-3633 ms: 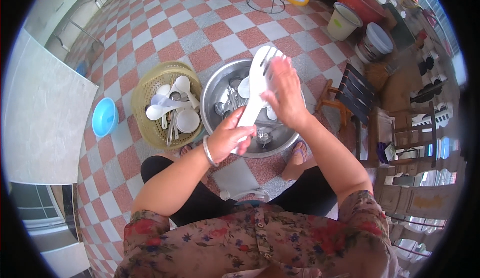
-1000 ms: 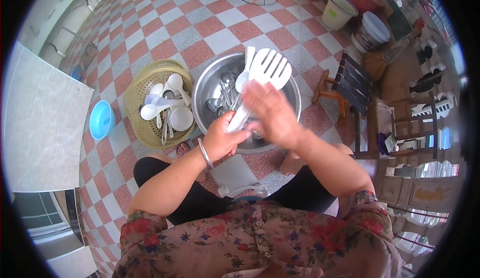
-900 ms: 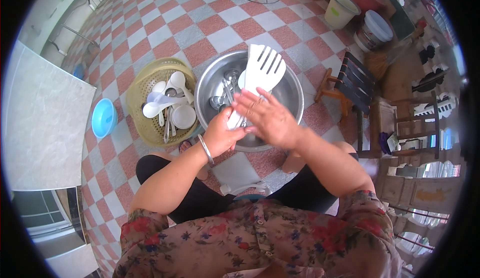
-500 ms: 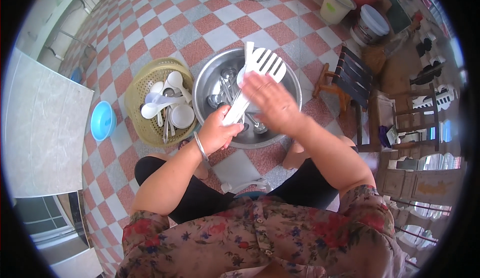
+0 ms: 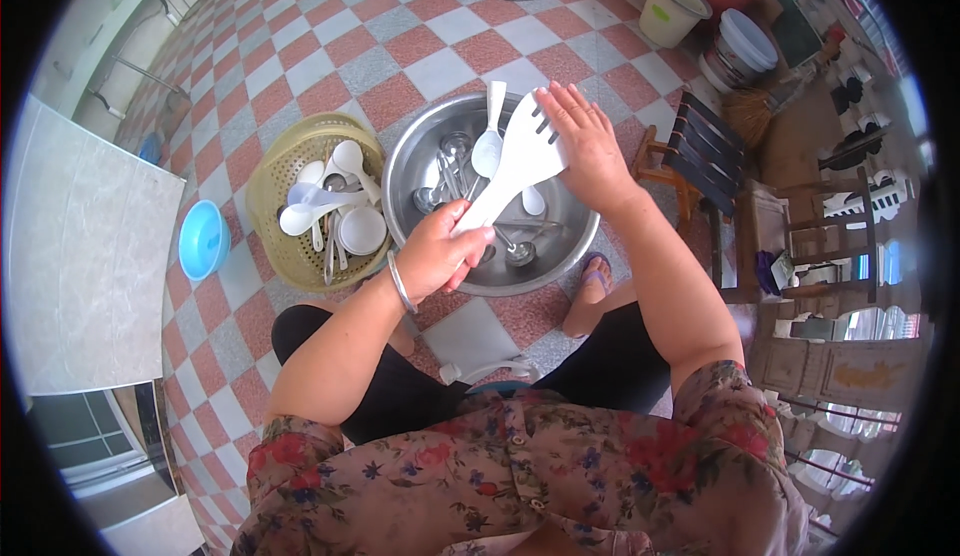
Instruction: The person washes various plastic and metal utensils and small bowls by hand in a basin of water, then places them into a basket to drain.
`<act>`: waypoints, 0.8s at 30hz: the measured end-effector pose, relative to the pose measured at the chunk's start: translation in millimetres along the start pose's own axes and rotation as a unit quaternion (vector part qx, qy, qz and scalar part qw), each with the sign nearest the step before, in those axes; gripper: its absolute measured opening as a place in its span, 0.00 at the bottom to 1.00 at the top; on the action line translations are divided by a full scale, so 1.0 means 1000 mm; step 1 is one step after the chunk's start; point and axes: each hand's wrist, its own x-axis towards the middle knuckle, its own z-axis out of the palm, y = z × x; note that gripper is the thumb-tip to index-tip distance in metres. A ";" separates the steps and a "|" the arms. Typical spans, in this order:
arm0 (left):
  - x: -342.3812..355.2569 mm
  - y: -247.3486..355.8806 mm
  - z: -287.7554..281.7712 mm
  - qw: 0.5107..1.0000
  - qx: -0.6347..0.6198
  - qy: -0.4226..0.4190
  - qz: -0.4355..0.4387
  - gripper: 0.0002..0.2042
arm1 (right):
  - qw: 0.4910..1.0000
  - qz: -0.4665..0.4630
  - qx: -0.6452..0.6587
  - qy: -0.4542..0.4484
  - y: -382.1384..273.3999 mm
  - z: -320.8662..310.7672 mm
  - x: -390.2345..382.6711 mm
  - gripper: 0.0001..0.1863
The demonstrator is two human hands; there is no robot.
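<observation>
My left hand [image 5: 440, 251] is wrapped round the handle of a white slotted turner [image 5: 518, 156], its head tilted up and away. Flat against the right edge of the turner's head lies my right hand [image 5: 590, 151], fingers stretched out and partly covering the slots. Below is a steel basin [image 5: 405, 161] with several metal ladles and spoons in it, including a ladle [image 5: 519, 254] near its front. A white spoon [image 5: 487, 156] leans against the far wall of the basin, and a smaller white spoon [image 5: 533, 201] lies partly behind the turner.
Left of the basin sits a yellowish perforated basket [image 5: 265, 226] of white spoons and a small bowl [image 5: 362, 231]. A blue bowl [image 5: 204, 241] stands farther left. At the right are a folding stool [image 5: 705, 151] and a cream bucket [image 5: 673, 11]. The floor is checkered tile.
My right hand has slid from over the middle of the turner to the right edge of its head. The turner's face has turned, and its handle remains in my left hand.
</observation>
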 end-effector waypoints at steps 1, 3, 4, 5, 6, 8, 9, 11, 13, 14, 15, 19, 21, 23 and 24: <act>-0.001 -0.002 -0.004 1.000 -0.017 0.006 -0.004 0.12 | 1.000 0.002 0.005 0.011 -0.005 0.004 -0.003 0.40; -0.003 -0.006 -0.005 0.999 -0.010 0.042 -0.006 0.20 | 1.000 0.005 -0.016 0.017 -0.015 0.004 -0.006 0.39; -0.001 -0.009 -0.004 0.999 -0.010 0.045 -0.008 0.20 | 1.000 0.004 -0.013 0.016 -0.021 0.007 -0.008 0.39; 0.002 -0.013 -0.003 0.998 -0.040 0.057 -0.002 0.22 | 1.000 -0.013 0.000 0.006 -0.029 0.010 -0.011 0.39; 0.005 -0.016 -0.001 0.995 -0.070 0.069 0.005 0.24 | 0.999 -0.029 0.013 -0.005 -0.039 0.012 -0.014 0.39; 0.011 -0.016 -0.002 0.993 -0.076 0.088 0.020 0.27 | 0.985 -0.152 0.020 -0.075 -0.066 0.017 -0.026 0.38; 0.015 -0.016 -0.004 0.990 -0.088 0.112 0.023 0.28 | 0.983 -0.147 0.094 -0.058 -0.083 0.021 -0.038 0.37; 0.020 -0.017 -0.007 0.985 -0.086 0.144 0.052 0.32 | 0.974 -0.144 0.170 -0.040 -0.096 0.024 -0.045 0.37; 0.019 -0.018 -0.009 0.982 -0.104 0.145 0.055 0.32 | 0.976 -0.153 0.146 -0.046 -0.098 0.021 -0.044 0.36; 0.018 -0.016 -0.009 0.980 -0.122 0.144 0.056 0.33 | 0.976 -0.154 0.146 -0.046 -0.093 0.019 -0.039 0.36; 0.016 -0.013 -0.009 0.981 -0.109 0.148 0.059 0.35 | 0.984 -0.166 0.048 -0.041 -0.081 0.015 -0.029 0.36; 0.012 -0.009 -0.010 0.987 -0.096 0.112 0.058 0.37 | 0.994 -0.109 -0.014 0.006 -0.056 0.001 -0.017 0.31; 0.012 -0.010 -0.005 0.988 -0.071 0.124 0.064 0.37 | 0.994 -0.110 0.019 0.014 -0.060 0.002 -0.022 0.27; 0.013 -0.012 -0.004 0.987 -0.056 0.140 0.065 0.37 | 0.985 -0.158 0.069 0.010 -0.075 0.005 -0.033 0.25; 0.014 -0.012 -0.003 0.987 -0.057 0.138 0.065 0.37 | 0.979 -0.173 0.108 0.004 -0.082 0.006 -0.038 0.24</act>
